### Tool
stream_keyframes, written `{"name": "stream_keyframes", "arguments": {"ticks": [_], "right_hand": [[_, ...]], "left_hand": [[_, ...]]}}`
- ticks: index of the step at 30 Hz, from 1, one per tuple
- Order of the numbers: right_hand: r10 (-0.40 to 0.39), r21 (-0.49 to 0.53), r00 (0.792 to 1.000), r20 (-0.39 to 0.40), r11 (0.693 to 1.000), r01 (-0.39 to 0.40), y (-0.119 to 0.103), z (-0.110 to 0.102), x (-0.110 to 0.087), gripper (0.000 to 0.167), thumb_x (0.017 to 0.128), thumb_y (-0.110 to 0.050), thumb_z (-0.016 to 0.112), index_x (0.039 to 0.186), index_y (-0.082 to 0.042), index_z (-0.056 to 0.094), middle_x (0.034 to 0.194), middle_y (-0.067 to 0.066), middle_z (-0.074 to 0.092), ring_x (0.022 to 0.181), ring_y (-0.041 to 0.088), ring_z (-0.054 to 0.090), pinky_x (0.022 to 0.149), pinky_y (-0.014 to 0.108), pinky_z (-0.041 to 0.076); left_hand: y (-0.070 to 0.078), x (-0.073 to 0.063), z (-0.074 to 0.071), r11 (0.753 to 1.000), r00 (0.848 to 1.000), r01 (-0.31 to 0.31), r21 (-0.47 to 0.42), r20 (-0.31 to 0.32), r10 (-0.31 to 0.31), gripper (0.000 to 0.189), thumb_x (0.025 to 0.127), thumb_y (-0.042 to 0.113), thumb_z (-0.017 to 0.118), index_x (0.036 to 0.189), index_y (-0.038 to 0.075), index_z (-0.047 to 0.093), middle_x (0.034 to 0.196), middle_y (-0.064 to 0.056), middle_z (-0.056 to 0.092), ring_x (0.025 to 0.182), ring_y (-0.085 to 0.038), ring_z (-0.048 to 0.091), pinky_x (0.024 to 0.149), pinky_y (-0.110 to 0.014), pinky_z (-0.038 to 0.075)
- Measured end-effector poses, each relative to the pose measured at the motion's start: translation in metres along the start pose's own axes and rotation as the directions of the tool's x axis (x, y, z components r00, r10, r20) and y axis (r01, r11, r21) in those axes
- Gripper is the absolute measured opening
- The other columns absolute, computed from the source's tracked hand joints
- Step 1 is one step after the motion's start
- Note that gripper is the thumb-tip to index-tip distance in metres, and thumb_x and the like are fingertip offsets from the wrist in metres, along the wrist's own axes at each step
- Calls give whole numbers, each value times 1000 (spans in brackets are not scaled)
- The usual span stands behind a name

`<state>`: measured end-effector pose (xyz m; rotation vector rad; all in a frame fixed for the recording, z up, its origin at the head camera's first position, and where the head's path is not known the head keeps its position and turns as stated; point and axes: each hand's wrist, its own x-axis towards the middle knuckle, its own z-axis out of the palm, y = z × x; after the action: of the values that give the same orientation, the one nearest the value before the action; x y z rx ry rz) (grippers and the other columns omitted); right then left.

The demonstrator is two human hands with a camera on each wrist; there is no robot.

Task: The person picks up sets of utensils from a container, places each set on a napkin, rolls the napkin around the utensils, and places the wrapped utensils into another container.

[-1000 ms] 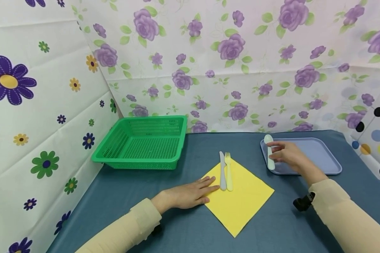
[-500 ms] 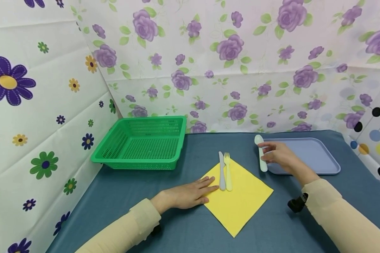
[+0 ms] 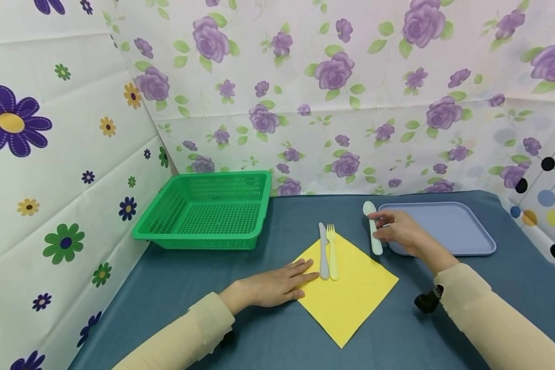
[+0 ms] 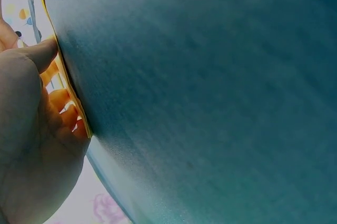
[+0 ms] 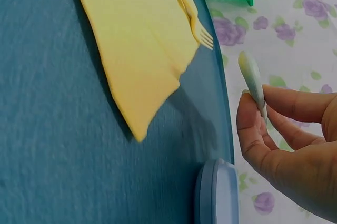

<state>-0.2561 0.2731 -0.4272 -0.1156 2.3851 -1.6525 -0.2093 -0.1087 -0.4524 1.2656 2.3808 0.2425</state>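
My right hand (image 3: 400,232) pinches a pale green spoon (image 3: 375,241) between thumb and fingers, bowl end away from me. In the right wrist view the spoon (image 5: 250,77) is off the cloth, beside the tray's edge. Spread flat, my left hand (image 3: 277,283) rests on the left corner of a yellow napkin (image 3: 351,303). On that napkin lie a grey knife (image 3: 324,254) and a pale yellow fork (image 3: 333,257), side by side, their upper ends past its edge. The left index fingertip is close to the knife handle; whether they touch I cannot tell.
A blue-grey tray (image 3: 462,231) lies at the back right, under and beyond the right hand. At the back left stands a green plastic basket (image 3: 199,241). Dark blue cloth (image 3: 277,339) covers the table, and flowered sheets (image 3: 305,128) hang behind it and at the left.
My right hand has carried the spoon leftward, from over the tray's left end to the cloth-covered area between tray and napkin. The left hand, napkin, knife and fork have stayed put.
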Motion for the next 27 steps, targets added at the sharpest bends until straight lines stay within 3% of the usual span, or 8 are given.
{"name": "stream_keyframes", "arguments": {"ticks": [27], "right_hand": [[2, 56, 999, 49, 998, -5, -8, 29, 5, 57, 97, 3, 66, 151, 7, 47, 126, 27, 50, 99, 29, 61, 88, 43, 59]], "left_hand": [[0, 1, 1, 1000, 1000, -1, 16, -4, 1, 59, 114, 44, 35, 168, 34, 15, 175, 5, 2, 160, -16, 1, 128, -42, 20]]}}
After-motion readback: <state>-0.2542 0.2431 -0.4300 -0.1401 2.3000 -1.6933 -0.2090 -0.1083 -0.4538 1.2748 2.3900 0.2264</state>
